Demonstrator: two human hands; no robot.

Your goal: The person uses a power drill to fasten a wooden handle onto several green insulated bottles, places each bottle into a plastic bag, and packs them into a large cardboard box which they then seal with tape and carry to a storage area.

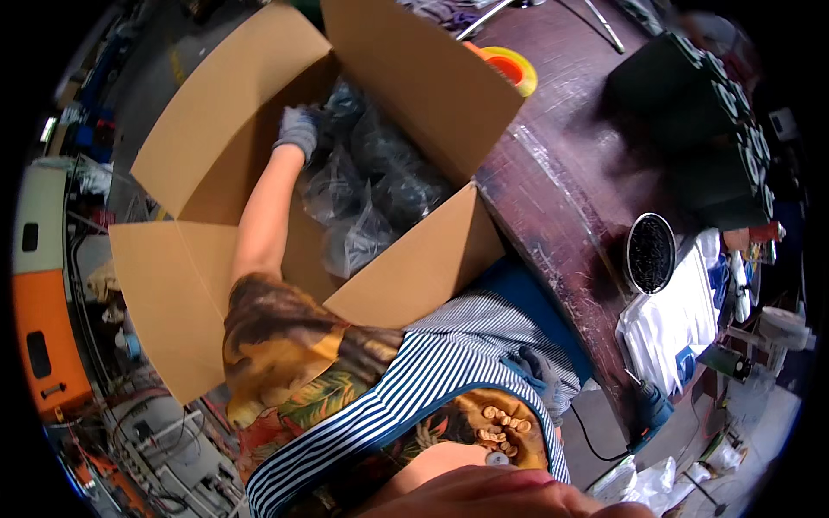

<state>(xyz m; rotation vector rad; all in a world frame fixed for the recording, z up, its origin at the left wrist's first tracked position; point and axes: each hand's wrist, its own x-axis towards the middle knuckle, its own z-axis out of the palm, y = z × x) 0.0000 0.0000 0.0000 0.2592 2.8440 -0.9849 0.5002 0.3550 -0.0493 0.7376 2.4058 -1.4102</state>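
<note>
My left arm reaches into a large open cardboard box point(298, 224). My left hand point(299, 131), in a grey-white glove, is near the far inner wall, fingers bent against the edge of a bagged dark item point(326, 129); the fingertips are partly hidden. Beside it, several dark items in clear plastic bags point(378, 147) fill the box's right side. My right hand point(542, 375), in a grey-blue glove, is low by the striped apron point(449, 345) near the table edge. Its fingers are mostly hidden, so what it holds does not show.
On the dark red table point(553, 164) are rolls of yellow and orange tape point(511, 69), upright black cylinders point(691, 112), a bowl of small black pieces point(650, 253) and white sheets point(669, 319). A corded blue power tool point(652, 410) hangs at the table's edge. Box flaps stand out around the opening.
</note>
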